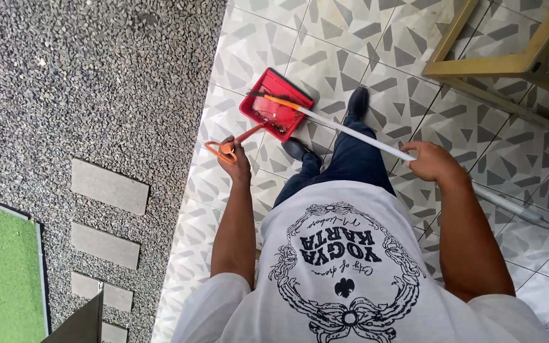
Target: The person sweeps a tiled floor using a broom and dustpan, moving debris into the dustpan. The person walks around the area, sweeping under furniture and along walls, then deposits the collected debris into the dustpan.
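the left hand (235,155) is closed in a grip around the orange looped handle of a red dustpan (276,104), fingers curled through the loop and pressed together on it. the dustpan sits tilted on the patterned floor tiles (414,32), just ahead of the person's black shoes (357,101), with its open mouth turned toward the right. some dark dirt shows inside the pan, though what it is cannot be told.

the right hand (433,162) is wrapped shut around the white pole of a broom (351,132), thumb side toward the dustpan. the pole runs on a slant from behind the hand, where its grey end stretches out over the tiles, down to an orange neck and a dark brush head lying across the top edge of the pan. the brush touches the pan's mouth.

both forearms reach forward from the short sleeves of a white printed t-shirt (344,279), and dark blue trousers (351,162) show between them, one leg stepping forward beside the pan.

to the left of the tiles lies a wide strip of grey pebbled ground (84,76) with flat rectangular stepping slabs (109,186) set in it, and a patch of green artificial turf (4,273) at the far left. a yellow metal frame (509,63) stands at the upper right.
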